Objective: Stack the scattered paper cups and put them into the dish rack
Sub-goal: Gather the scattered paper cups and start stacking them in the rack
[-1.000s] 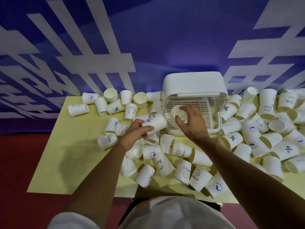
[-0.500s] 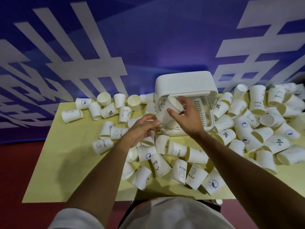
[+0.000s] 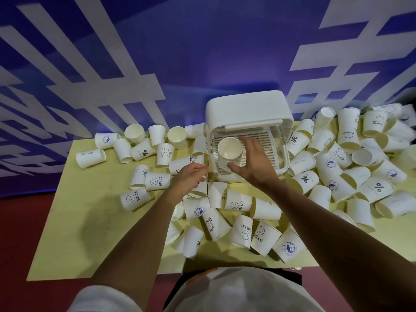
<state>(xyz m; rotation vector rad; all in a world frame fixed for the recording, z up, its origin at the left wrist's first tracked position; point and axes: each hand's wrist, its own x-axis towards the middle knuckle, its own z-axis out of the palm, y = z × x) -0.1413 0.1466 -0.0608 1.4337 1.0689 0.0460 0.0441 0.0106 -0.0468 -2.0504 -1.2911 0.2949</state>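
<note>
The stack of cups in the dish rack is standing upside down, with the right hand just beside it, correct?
Not quite. The head view shows the stack of cups standing mouth up, its open rim facing the camera, inside the dish rack. The right hand is just beside it, as you said.
</note>
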